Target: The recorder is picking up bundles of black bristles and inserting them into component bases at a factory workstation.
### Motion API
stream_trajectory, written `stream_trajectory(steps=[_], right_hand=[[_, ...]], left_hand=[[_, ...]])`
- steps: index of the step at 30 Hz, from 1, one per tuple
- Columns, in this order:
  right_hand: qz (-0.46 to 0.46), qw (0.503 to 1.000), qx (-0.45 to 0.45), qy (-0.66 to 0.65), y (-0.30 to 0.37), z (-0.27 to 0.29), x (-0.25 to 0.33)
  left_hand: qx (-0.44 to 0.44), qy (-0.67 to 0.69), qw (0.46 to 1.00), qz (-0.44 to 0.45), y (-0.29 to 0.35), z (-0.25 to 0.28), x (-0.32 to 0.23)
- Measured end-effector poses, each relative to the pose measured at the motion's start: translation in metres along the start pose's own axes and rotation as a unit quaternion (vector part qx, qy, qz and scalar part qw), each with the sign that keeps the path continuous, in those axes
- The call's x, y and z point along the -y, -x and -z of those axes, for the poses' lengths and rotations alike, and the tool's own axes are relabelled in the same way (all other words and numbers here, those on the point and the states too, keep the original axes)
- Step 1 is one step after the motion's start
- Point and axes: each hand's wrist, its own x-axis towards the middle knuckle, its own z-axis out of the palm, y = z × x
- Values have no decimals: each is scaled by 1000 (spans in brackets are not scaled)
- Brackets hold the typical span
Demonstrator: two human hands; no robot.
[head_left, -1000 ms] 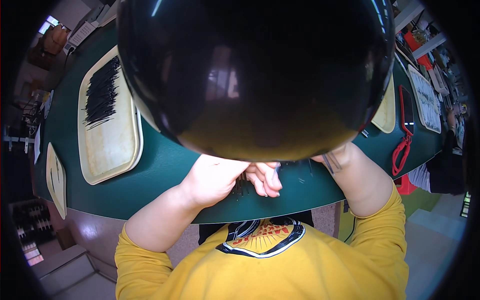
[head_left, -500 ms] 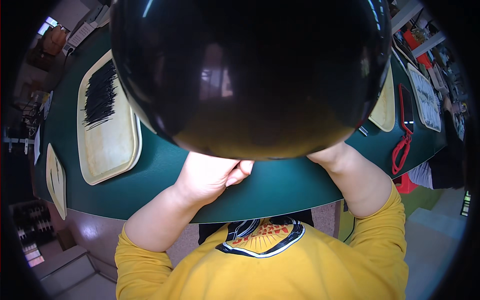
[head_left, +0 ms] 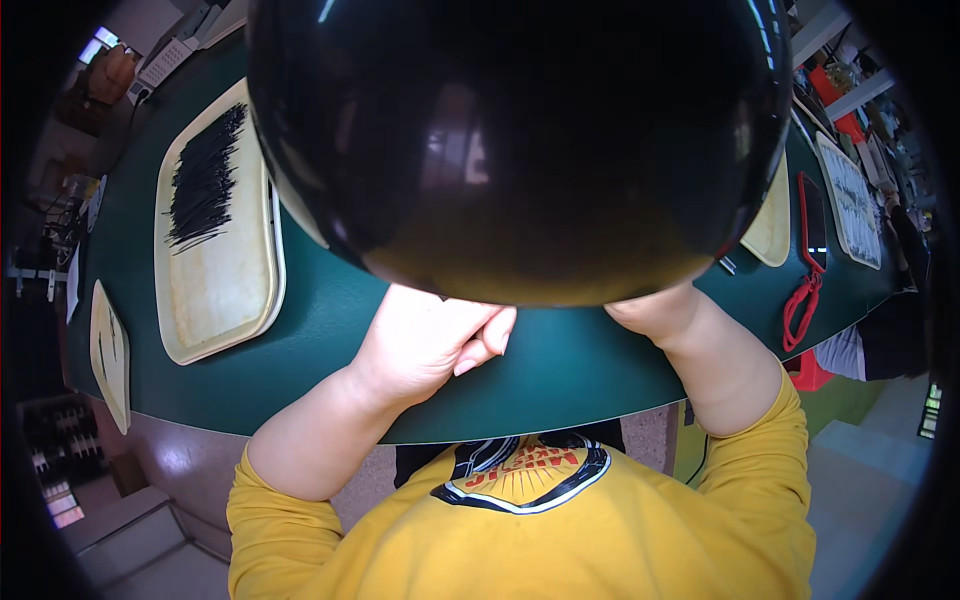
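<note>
A large glossy black dome (head_left: 520, 150), possibly a lamp shade, fills the upper middle and covers my working spot. My left hand (head_left: 430, 340) is partly under its near edge, with curled fingers and thumb pressed together. Whatever it may be pinching is hidden. Only the wrist side of my right hand (head_left: 655, 315) shows; the dome hides its fingers. Both hands are over the green tabletop (head_left: 560, 370), apart from each other where visible.
On the left, a cream tray (head_left: 215, 310) holds a bundle of thin black strands (head_left: 205, 180); a smaller tray (head_left: 108, 350) stands nearer. To the right are another cream tray (head_left: 770, 230), a red-edged phone (head_left: 813, 220) with a red strap (head_left: 800, 310), and a tray of pale pieces (head_left: 850, 200).
The dome appears slightly farther right and up in the picture. My left hand has shifted slightly up and right, and my right hand slightly left; the left fingers remain curled.
</note>
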Motion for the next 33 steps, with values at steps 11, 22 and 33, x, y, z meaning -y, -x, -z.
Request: stream_trajectory(steps=[11, 22, 33], right_hand=[[-184, 931, -3, -316, -4, -5, -6], [-46, 983, -35, -172, -4, -7, -17], [-83, 987, -20, -135, 0, -8, -1]], left_hand=[[8, 31, 999, 20, 2, 3, -4], [-34, -65, 997, -13, 4, -2, -9], [-62, -190, 976, -83, 5, 1, -2]])
